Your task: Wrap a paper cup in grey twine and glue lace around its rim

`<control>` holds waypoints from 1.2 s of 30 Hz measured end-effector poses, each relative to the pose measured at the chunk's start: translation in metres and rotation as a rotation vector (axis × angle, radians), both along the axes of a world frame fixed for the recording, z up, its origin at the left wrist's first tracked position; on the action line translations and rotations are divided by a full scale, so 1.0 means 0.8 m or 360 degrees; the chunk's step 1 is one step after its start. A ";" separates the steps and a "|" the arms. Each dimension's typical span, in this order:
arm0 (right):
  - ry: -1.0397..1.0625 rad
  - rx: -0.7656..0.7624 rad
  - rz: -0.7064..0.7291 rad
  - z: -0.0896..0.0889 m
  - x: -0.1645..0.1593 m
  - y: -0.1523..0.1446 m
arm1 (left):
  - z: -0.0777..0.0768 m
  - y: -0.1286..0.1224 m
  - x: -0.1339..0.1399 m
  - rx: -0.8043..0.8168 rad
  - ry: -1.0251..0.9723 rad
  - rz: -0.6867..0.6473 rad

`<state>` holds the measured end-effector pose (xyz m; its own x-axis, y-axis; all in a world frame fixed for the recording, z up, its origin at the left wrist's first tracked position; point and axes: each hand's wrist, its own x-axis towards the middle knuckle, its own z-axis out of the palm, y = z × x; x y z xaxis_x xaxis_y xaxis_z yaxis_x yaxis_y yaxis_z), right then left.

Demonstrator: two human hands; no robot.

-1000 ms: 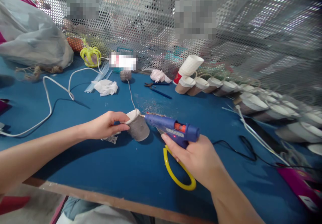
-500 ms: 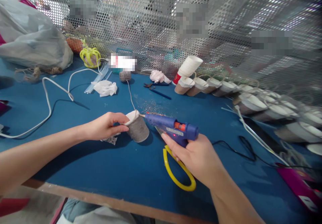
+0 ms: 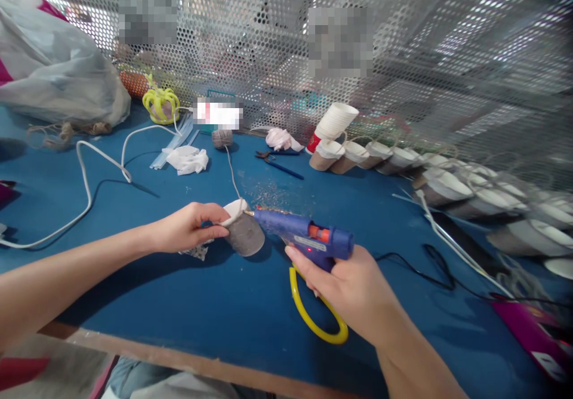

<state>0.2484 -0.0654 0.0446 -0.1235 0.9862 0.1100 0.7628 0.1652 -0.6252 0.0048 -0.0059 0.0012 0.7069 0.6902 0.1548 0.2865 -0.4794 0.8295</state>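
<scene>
My left hand (image 3: 203,226) pinches the rim of a small cup (image 3: 245,236) wrapped in grey-brown cord, tilted on its side over the blue table. My right hand (image 3: 344,282) grips a blue glue gun (image 3: 299,229), its metal nozzle at the cup's rim, where a strand of grey cord lies. That cord runs back to a ball of grey cord (image 3: 222,139). Scissors with yellow handles (image 3: 319,327) lie partly under my right hand; their blades are mostly hidden. A patterned scrap (image 3: 197,251) sits under my left wrist.
Blue-handled pliers (image 3: 282,165), crumpled tissue (image 3: 187,159) and clear glue sticks (image 3: 172,145) lie farther back. Several wrapped cups with handles (image 3: 326,155) line the right side near stacked paper cups (image 3: 336,120). A white cable (image 3: 85,190) crosses the left; a black cord (image 3: 441,267) runs right.
The glue gun's nozzle has shifted slightly down and left along the cup's rim. Both hands keep their grips, and the cup has barely moved.
</scene>
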 end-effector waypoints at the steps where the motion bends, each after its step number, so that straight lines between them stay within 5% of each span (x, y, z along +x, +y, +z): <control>1: 0.0000 0.0000 -0.0001 0.000 -0.001 0.000 | 0.000 0.000 0.000 -0.0004 0.0007 0.0006; 10: 0.0124 -0.0075 -0.0033 -0.001 0.003 0.001 | 0.001 -0.001 0.001 -0.0003 0.0016 0.0013; 17: 0.0607 -0.0172 -0.0286 -0.008 0.033 0.050 | 0.003 -0.001 0.000 0.0086 0.0021 -0.0012; 20: 0.0279 -0.0104 -0.0526 -0.023 0.047 0.082 | 0.003 -0.002 0.001 0.0147 0.0018 -0.0024; 27: -0.0029 -0.0293 -0.0570 -0.056 0.053 0.134 | 0.004 -0.006 0.003 0.0352 0.0031 -0.0107; 32: -0.0395 -0.0104 -0.0559 -0.037 0.031 0.133 | 0.003 -0.007 0.004 0.0495 0.0056 -0.0158; 36: -0.0437 -0.0066 -0.0170 -0.010 -0.013 0.107 | 0.001 -0.010 0.005 0.0562 0.0100 -0.0152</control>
